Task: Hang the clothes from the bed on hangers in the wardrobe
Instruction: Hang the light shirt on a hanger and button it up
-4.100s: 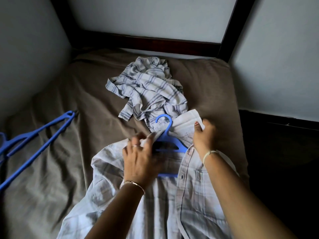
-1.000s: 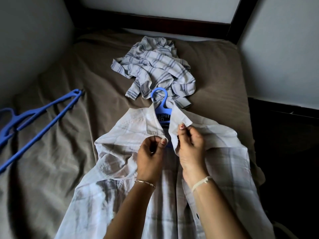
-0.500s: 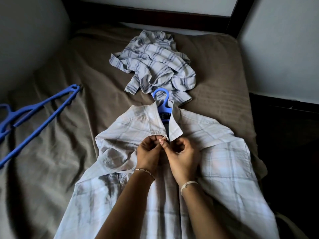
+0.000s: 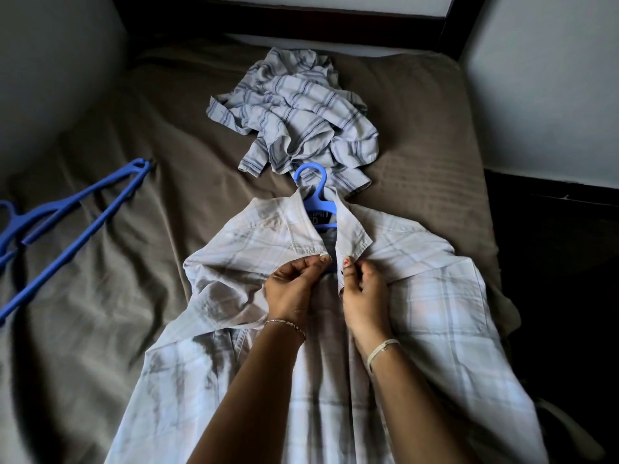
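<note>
The bed (image 4: 100, 296) carried everything. A pale checked shirt (image 4: 435, 313) lay flat toward its near right edge; a crumpled striped shirt (image 4: 301, 108) sat nearer the far edge, crowding the hook of the blue hanger (image 4: 313, 189) inside the collar. Spare hangers (image 4: 77, 209) lay at the left edge. The left hand (image 4: 294, 289) and right hand (image 4: 365, 293) each pinched a placket edge under the collar, likely to button it so the shirt stays put.

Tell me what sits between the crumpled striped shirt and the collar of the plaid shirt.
The hook of the blue hanger. It pokes out of the collar of the plaid shirt and reaches the near edge of the striped shirt. The head view shows it.
</note>
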The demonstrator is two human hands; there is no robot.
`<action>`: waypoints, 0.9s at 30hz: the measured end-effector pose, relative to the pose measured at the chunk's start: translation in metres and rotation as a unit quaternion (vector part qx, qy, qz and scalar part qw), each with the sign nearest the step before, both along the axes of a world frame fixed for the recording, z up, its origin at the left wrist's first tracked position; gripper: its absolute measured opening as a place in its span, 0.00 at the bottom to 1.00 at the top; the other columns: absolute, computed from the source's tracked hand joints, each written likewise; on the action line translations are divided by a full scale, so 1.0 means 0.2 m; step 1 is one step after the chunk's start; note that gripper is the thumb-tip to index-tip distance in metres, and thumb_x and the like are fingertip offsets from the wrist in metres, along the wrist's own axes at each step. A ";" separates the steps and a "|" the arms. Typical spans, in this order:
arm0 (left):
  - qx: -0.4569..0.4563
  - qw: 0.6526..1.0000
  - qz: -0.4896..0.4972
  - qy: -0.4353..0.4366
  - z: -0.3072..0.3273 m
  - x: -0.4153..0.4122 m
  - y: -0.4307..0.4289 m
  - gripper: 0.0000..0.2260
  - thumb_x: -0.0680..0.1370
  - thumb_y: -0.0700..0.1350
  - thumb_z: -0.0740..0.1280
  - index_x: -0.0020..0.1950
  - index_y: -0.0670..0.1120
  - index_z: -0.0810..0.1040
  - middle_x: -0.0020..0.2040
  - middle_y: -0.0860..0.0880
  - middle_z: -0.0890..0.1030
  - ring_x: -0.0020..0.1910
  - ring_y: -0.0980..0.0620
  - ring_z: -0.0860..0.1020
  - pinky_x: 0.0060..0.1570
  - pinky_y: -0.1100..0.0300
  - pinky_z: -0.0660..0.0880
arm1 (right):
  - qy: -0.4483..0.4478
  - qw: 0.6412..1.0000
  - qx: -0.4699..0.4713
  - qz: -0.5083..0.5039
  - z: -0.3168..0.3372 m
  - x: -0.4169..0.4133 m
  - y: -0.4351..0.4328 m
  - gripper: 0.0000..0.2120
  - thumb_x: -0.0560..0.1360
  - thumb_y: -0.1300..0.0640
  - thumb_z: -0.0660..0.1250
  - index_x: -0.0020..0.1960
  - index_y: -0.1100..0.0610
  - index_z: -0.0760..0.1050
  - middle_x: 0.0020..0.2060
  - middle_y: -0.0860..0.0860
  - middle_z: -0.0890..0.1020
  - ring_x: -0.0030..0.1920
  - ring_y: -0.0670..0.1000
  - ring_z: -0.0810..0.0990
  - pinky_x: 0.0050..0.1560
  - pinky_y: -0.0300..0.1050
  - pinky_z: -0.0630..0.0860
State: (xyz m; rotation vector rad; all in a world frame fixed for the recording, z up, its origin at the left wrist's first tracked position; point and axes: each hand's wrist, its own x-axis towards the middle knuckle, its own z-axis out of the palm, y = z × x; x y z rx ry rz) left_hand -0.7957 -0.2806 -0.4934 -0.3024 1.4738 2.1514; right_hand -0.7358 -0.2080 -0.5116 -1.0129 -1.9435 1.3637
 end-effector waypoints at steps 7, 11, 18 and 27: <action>-0.018 1.000 -0.005 -0.006 0.00 0.00 0.01 0.05 0.70 0.33 0.74 0.44 0.33 0.81 0.41 0.40 0.83 0.39 0.51 0.81 0.48 0.58 0.79 | 0.027 0.996 -0.053 0.065 0.01 0.03 0.02 0.02 0.76 0.62 0.68 0.48 0.56 0.78 0.42 0.50 0.83 0.42 0.46 0.81 0.48 0.41 0.77; -0.019 1.000 -0.005 0.022 0.01 0.02 0.00 0.06 0.72 0.32 0.72 0.37 0.40 0.81 0.35 0.46 0.83 0.35 0.55 0.81 0.43 0.64 0.79 | 0.049 0.993 -0.081 0.074 0.00 0.04 0.02 0.08 0.75 0.65 0.68 0.46 0.52 0.78 0.41 0.48 0.84 0.43 0.44 0.82 0.49 0.44 0.78; 0.025 0.999 0.030 0.023 -0.01 0.04 -0.02 0.03 0.73 0.31 0.70 0.41 0.38 0.79 0.34 0.48 0.82 0.32 0.57 0.79 0.39 0.66 0.77 | 0.127 0.976 -0.178 0.013 0.11 0.00 -0.02 0.09 0.75 0.67 0.69 0.45 0.53 0.77 0.39 0.49 0.83 0.38 0.41 0.82 0.39 0.37 0.78; 0.039 0.999 0.023 0.003 -0.04 0.03 -0.04 0.07 0.72 0.31 0.70 0.38 0.41 0.83 0.37 0.43 0.84 0.35 0.52 0.80 0.39 0.61 0.79 | -0.112 0.946 0.302 0.045 0.29 -0.11 -0.05 0.20 0.69 0.63 0.72 0.57 0.58 0.68 0.39 0.53 0.83 0.42 0.58 0.83 0.37 0.48 0.74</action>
